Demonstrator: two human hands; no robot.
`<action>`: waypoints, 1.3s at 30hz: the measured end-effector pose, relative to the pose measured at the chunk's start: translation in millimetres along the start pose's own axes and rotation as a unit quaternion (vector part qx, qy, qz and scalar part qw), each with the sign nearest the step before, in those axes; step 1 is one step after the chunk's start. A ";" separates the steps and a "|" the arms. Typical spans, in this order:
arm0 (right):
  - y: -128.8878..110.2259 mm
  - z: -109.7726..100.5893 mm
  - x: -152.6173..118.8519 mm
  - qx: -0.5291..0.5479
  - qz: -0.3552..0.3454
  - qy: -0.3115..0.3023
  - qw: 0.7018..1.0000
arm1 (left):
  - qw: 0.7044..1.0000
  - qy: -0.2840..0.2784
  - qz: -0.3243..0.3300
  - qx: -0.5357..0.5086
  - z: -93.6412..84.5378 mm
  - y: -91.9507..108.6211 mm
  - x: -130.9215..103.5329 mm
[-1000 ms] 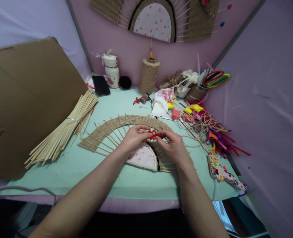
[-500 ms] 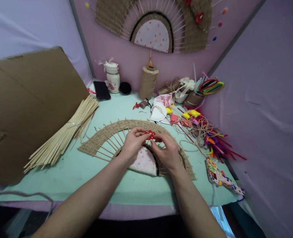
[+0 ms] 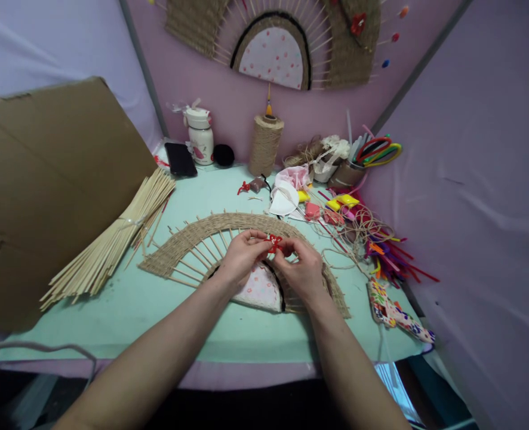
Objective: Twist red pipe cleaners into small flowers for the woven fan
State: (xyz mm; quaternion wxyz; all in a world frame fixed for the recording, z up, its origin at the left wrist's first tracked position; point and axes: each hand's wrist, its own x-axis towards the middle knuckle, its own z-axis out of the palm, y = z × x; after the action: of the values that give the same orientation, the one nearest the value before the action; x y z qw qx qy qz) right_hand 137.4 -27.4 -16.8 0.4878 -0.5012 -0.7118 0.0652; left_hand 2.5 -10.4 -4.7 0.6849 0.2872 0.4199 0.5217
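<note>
Above the woven fan [image 3: 185, 236], I see both hands — left [image 3: 240, 258] and right [image 3: 304, 267] — angled inward, fingers pinching a red flower [image 3: 273, 243].

Both hands [image 3: 245, 257] and forearms [image 3: 170, 340] are bare — black clothing [image 3: 255, 409] shows between.

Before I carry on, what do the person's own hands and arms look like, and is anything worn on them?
The left hand and right hand look bare: no gloves, and no ring, watch or bracelet shows. The left forearm and right forearm have no sleeves in view, and no cables or clear markings. The nails are too small to judge.
</note>
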 end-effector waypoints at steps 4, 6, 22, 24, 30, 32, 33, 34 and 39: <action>0.5 -0.3 -0.5 0.000 0.010 -0.003 1.000 | 1.000 0.000 -0.008 -0.002 1.6 1.5 -2.4; 0.7 -0.8 -0.7 0.000 0.017 -0.008 1.000 | 1.000 0.001 -0.012 -0.002 2.1 1.6 -2.6; 1.1 -0.5 0.5 0.018 -0.014 -0.023 0.999 | 0.998 0.045 0.013 -0.039 0.4 -0.4 1.7; 1.8 0.6 0.0 0.009 -0.019 -0.042 0.999 | 0.998 0.044 0.014 -0.041 1.5 -1.1 1.1; 1.7 1.9 -0.4 0.007 -0.001 -0.030 1.000 | 0.999 0.042 0.021 -0.026 4.8 -2.1 -1.2; 0.7 1.7 0.0 0.010 0.002 -0.024 1.000 | 0.999 0.040 0.031 -0.011 4.9 -2.8 -1.5; 0.3 1.6 0.1 0.010 0.005 -0.022 1.000 | 0.999 0.038 0.035 -0.003 4.8 -3.2 -1.6; 0.0 1.7 0.1 0.008 0.008 -0.019 1.000 | 0.999 0.034 0.037 0.004 4.8 -3.8 -1.6; 0.4 3.0 -0.7 -0.003 0.016 -0.004 1.000 | 0.999 0.028 0.034 0.013 5.2 -6.5 -1.4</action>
State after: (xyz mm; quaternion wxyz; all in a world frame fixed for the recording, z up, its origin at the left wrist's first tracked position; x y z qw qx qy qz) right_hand 135.4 -26.5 -19.1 0.4826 -0.5141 -0.7053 0.0729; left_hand 10.0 -13.4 -7.3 0.6510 0.2954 0.4358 0.5467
